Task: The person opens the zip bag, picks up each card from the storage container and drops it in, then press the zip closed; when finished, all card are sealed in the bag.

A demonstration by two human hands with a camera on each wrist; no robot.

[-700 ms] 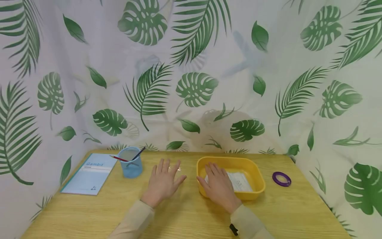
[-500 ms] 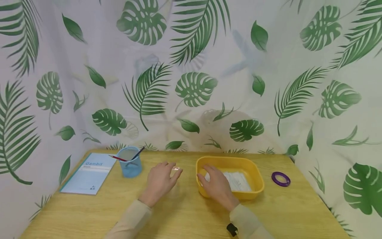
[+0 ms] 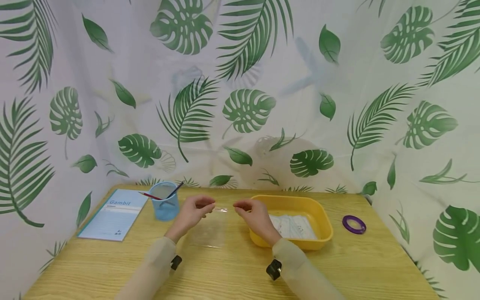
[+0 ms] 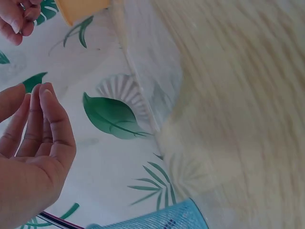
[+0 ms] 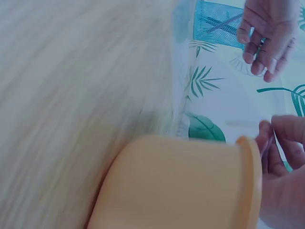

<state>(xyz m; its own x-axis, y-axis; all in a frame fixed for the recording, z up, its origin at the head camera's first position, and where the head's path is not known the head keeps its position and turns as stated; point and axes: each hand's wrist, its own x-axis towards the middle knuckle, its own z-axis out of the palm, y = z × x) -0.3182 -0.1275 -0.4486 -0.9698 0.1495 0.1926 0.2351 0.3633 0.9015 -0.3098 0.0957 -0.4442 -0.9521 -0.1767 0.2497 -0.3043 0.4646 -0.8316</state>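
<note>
My left hand (image 3: 193, 211) hovers above the table with bent fingers, its thumb close to the fingertips. No object shows between them in the left wrist view. Facing it, my right hand (image 3: 256, 214) is raised at the left rim of the yellow tub (image 3: 323, 233), fingers likewise bent around nothing visible. Below and between both hands lies a clear plastic bag (image 3: 206, 233) on the table, its shiny upper edge close to the left fingertips. Light film from the bag (image 4: 157, 67) also shows in the left wrist view. White packets (image 3: 294, 227) lie inside the tub.
A blue mesh pen cup (image 3: 165, 210) with a red pencil and a dark pen stands behind the left hand. Farther left lies a pale blue notebook (image 3: 112, 218) marked "Gambit". Right of the tub is a purple ring (image 3: 354, 225). A leaf-printed curtain (image 3: 243, 137) borders the table.
Both hands were lower with fingers spread, the left over the bag and the right over the tub. They have lifted and turned toward each other with fingers bent, uncovering the bag and packets.
</note>
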